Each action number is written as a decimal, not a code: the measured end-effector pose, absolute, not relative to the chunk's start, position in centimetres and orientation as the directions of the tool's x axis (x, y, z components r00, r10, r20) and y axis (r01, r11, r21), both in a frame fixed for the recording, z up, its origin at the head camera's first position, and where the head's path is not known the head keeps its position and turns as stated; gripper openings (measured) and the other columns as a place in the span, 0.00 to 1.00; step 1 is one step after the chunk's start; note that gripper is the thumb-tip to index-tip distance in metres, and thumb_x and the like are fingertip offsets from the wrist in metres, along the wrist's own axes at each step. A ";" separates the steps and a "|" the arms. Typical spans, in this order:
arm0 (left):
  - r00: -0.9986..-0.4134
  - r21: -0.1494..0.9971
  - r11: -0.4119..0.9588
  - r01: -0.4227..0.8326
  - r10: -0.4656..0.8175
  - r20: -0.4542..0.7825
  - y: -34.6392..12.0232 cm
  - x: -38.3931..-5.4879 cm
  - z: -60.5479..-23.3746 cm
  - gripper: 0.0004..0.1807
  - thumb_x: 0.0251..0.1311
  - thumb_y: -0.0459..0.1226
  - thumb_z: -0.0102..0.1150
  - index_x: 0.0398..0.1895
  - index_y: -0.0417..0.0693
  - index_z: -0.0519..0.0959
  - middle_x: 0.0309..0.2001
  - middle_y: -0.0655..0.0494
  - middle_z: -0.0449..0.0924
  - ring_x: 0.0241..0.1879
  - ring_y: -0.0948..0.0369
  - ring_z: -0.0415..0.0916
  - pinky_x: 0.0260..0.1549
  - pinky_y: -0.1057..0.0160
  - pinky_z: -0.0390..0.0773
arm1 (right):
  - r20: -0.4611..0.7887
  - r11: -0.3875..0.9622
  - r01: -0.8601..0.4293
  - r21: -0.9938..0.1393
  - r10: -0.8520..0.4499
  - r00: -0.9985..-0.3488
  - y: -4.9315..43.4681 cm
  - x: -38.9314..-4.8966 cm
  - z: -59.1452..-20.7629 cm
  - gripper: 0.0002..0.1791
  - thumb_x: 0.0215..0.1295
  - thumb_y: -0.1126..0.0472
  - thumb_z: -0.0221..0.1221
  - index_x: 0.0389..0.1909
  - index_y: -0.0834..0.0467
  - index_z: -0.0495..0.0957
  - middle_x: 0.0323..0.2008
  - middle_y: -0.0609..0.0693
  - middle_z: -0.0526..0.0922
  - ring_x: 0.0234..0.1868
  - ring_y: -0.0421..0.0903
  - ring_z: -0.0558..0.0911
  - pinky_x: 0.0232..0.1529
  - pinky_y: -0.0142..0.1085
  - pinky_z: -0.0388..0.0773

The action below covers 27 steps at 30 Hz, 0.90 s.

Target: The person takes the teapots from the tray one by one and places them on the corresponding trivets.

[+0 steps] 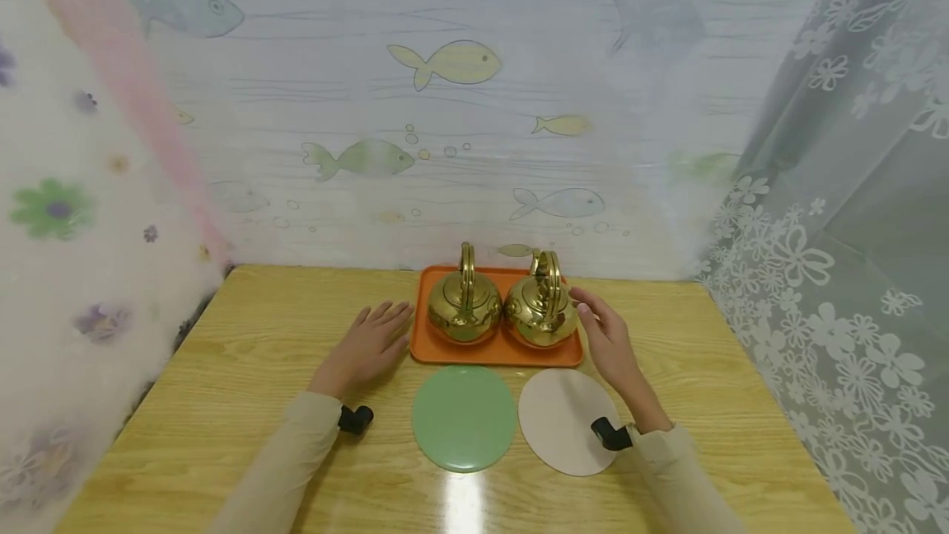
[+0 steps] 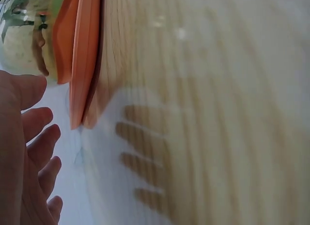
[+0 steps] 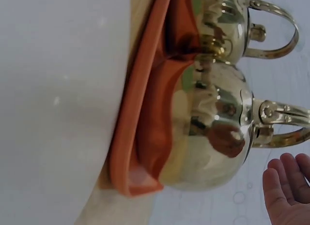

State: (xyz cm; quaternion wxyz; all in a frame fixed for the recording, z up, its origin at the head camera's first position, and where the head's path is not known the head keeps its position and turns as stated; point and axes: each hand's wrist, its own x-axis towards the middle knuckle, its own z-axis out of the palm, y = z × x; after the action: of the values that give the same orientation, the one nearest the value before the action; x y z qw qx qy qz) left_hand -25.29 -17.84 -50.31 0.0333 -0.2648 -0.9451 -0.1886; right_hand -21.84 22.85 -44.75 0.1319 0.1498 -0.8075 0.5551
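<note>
Two shiny brass kettles stand side by side on an orange tray [image 1: 489, 358], their handles upright. The left kettle [image 1: 452, 316] is nearest my left hand [image 1: 373, 343], which is held with fingers extended just left of the tray. In the left wrist view a gap shows between those fingers and the tray. My right hand [image 1: 610, 343] is beside the right kettle [image 1: 537, 321], fingers extended and slightly bent. The right wrist view shows this hand [image 3: 289, 191] near the kettle's handle [image 3: 286, 113], gripping nothing.
A green round plate [image 1: 464, 419] and a pale pinkish round plate [image 1: 567, 423] lie in front of the tray on the wooden table [image 1: 222, 402]. Behind hangs a fish-patterned curtain [image 1: 445, 122]; a flowered lace curtain [image 1: 838, 287] hangs at right.
</note>
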 end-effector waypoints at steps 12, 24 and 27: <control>-0.865 0.355 0.793 0.495 0.486 0.121 -16.9 -27.0 -50.5 0.31 0.78 0.44 0.47 0.78 0.39 0.62 0.77 0.42 0.61 0.77 0.37 0.53 0.74 0.32 0.49 | 0.287 0.219 -0.293 -0.931 -0.059 -0.956 21.2 -23.6 -43.3 0.26 0.84 0.56 0.42 0.69 0.71 0.69 0.63 0.69 0.76 0.61 0.59 0.78 0.66 0.49 0.75; -0.862 0.381 0.778 0.500 0.490 0.131 -16.9 -28.1 -51.5 0.32 0.76 0.42 0.49 0.78 0.38 0.61 0.78 0.42 0.59 0.77 0.38 0.53 0.74 0.32 0.49 | 0.169 0.000 -0.169 -0.986 -0.066 -0.983 20.6 -24.8 -42.7 0.31 0.84 0.53 0.43 0.70 0.76 0.64 0.64 0.73 0.71 0.52 0.38 0.80 0.56 0.27 0.79; -0.862 0.388 0.776 0.497 0.492 0.120 -16.8 -28.2 -51.5 0.32 0.76 0.42 0.49 0.78 0.38 0.61 0.78 0.43 0.59 0.77 0.38 0.52 0.75 0.33 0.48 | 0.132 -0.032 -0.130 -0.991 -0.066 -0.989 20.5 -25.1 -42.6 0.32 0.83 0.52 0.44 0.71 0.76 0.63 0.63 0.71 0.72 0.52 0.40 0.80 0.54 0.26 0.80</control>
State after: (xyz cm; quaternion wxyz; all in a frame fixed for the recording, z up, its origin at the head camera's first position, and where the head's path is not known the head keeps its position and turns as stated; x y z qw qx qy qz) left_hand -28.20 -16.82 -51.52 0.0059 -0.2622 -0.9424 -0.2077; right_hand -25.09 20.54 -42.56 0.0222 0.0705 -0.6954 0.7148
